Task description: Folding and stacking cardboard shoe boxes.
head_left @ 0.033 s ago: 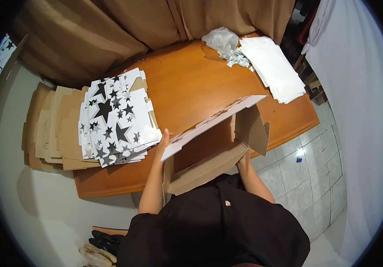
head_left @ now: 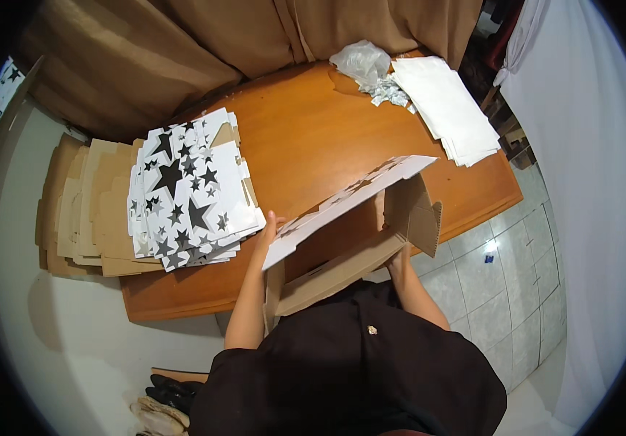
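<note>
A partly folded cardboard box [head_left: 353,275] is held up in front of me at the table's near edge. Its inside is plain brown, and a white panel with dark stars [head_left: 349,202] slants up along its far side. At the right end a brown side flap [head_left: 425,227] sticks out. My left hand [head_left: 270,231] grips the box's left end, fingertips showing beside the white panel. Against the near right corner, my right hand [head_left: 400,263] supports the box from below, its fingers mostly hidden behind the cardboard.
On the wooden table [head_left: 298,131], star-printed flat boxes [head_left: 189,196] lie stacked left, beside brown cardboard sheets [head_left: 95,211]. Back right are a clear plastic bag [head_left: 362,64], small silvery pieces [head_left: 388,93] and white sheets [head_left: 447,112]. Brown curtain [head_left: 182,43] hangs behind.
The box has tilted slightly, so more of the starred face shows and its near wall looks narrower. Both hands keep their hold.
</note>
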`<control>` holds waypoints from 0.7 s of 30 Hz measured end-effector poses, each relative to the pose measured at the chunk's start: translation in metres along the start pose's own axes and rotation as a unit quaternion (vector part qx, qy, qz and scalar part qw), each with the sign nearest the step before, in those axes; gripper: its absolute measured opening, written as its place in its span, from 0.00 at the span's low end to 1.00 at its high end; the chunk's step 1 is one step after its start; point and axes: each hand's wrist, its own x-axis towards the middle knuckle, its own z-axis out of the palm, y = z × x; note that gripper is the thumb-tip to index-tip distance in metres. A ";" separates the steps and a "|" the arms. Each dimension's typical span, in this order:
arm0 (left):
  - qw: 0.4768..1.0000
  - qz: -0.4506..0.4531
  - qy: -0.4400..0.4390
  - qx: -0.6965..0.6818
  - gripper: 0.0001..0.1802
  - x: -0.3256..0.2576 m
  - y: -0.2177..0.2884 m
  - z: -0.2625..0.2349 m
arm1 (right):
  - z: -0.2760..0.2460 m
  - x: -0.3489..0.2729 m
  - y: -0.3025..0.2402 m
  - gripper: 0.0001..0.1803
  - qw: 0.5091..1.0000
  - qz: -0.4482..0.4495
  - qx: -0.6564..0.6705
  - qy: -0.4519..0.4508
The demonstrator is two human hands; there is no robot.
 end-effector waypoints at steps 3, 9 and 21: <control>0.991 -0.037 -0.073 -0.101 0.41 -0.037 0.029 0.006 | -0.019 0.002 -0.011 0.14 0.997 0.000 -0.077 0.005; 0.958 -0.077 -0.045 -0.271 0.31 -0.047 0.007 -0.008 | -0.054 0.024 -0.047 0.15 0.974 -0.010 -0.227 -0.016; 0.963 -0.028 0.010 -0.267 0.31 0.020 0.005 -0.045 | -0.028 0.040 -0.056 0.17 0.864 -0.075 -0.495 -0.055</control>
